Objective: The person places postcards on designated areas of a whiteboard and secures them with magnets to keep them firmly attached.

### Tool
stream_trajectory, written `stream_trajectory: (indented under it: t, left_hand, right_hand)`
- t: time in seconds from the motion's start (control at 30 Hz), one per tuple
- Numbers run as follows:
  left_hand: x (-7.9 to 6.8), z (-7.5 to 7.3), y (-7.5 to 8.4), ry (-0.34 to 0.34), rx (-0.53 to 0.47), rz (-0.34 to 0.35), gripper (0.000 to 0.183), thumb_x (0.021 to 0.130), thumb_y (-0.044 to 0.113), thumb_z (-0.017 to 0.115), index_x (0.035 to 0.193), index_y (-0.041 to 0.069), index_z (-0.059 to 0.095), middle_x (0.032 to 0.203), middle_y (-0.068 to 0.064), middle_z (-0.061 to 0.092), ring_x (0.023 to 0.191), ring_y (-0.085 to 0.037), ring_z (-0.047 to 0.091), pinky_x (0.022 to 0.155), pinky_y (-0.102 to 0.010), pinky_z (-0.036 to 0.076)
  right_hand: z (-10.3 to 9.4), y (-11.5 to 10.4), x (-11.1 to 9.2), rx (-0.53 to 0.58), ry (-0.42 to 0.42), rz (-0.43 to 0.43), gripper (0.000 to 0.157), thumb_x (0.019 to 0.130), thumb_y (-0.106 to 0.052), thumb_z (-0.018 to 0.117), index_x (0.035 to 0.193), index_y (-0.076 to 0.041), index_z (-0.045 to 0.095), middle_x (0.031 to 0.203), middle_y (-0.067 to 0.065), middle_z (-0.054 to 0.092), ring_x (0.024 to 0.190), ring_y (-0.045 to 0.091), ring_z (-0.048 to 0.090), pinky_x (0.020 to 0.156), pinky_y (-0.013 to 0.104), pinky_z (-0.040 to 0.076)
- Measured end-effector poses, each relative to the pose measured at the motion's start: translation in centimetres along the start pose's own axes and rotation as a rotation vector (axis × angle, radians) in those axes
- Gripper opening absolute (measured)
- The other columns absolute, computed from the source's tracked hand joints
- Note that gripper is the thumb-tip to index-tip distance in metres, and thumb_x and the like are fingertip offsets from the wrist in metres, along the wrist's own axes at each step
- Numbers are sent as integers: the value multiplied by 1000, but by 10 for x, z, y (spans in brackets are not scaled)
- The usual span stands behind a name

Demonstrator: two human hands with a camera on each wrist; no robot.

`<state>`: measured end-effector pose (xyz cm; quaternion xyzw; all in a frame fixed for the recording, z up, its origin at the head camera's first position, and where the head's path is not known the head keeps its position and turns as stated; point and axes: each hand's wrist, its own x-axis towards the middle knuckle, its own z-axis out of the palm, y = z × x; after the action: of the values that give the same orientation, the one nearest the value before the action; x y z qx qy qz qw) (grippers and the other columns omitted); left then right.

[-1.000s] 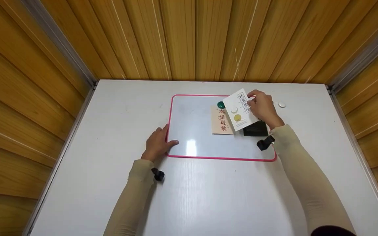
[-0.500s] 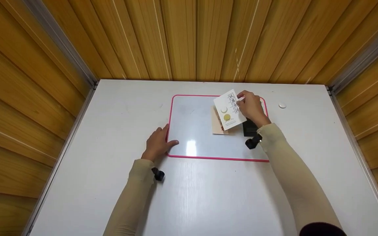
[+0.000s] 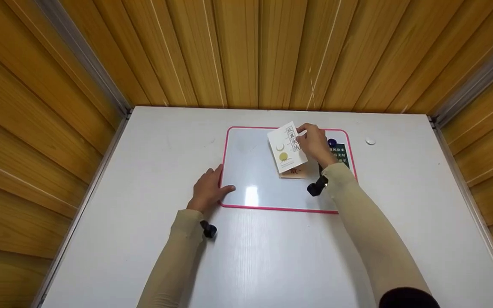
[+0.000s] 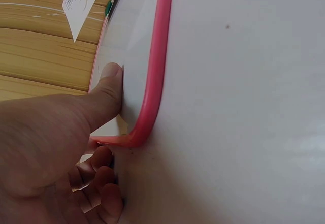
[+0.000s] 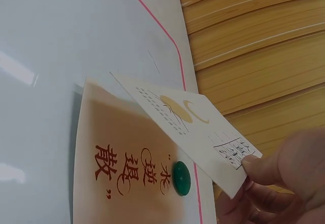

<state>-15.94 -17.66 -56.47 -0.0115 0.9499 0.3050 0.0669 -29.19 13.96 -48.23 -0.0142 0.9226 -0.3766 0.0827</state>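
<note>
My right hand (image 3: 313, 143) pinches a white card (image 3: 281, 149) by its right edge. The card, printed with a moon and characters, is tilted over a beige card (image 5: 132, 183) with red characters. A round green magnet (image 5: 181, 178) sits at the beige card's top, seen in the right wrist view and hidden from the head. My left hand (image 3: 207, 188) holds the left edge of a pink-rimmed whiteboard (image 3: 246, 158), thumb on its surface and fingers along the outside of the rim. The left wrist view shows the thumb (image 4: 106, 89) over the board and the other fingers curled beside its corner.
On the board's right part lies a dark green card (image 3: 340, 153) with a blue magnet (image 3: 331, 143) at its top, partly behind the right wrist. A round white magnet (image 3: 370, 141) rests on the white table (image 3: 272, 256). Wooden panels (image 3: 246, 51) rise behind.
My right hand has carried the white card leftward across the beige card, covering most of it. The dark green card's top and blue magnet now show. The left hand stays on the board.
</note>
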Motion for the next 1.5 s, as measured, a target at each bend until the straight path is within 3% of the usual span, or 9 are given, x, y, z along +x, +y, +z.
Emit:
stream_trajectory:
  t: [0.77,1.03,1.5]
  left_hand:
    - [2,-3,4,6,19,-4,92,87,42,82,160,10,36,118,-16,59,102,-29,54,96,-45,48]
    - [4,1,1,-3,36,-34,94,87,46,81,161,13,35,120,-14,59,103,-28,54,98,-44,48]
    - [1,2,2,-12,31,-44,93,87,46,81,162,14,34,119,-13,59,102,-27,53,97,-43,48]
  right_hand:
    - [42,-27,9,66,-15,40,30,103,-14,60,132,-4,62,117,18,66,104,27,62,91,42,51]
    - [59,-37,11,106,7,65,29,102,-11,60,130,-3,63,120,16,67,101,25,60,88,40,50]
    - [84,-42,9,71,32,65,30,101,-9,59,129,2,63,129,17,65,111,27,57,100,43,47]
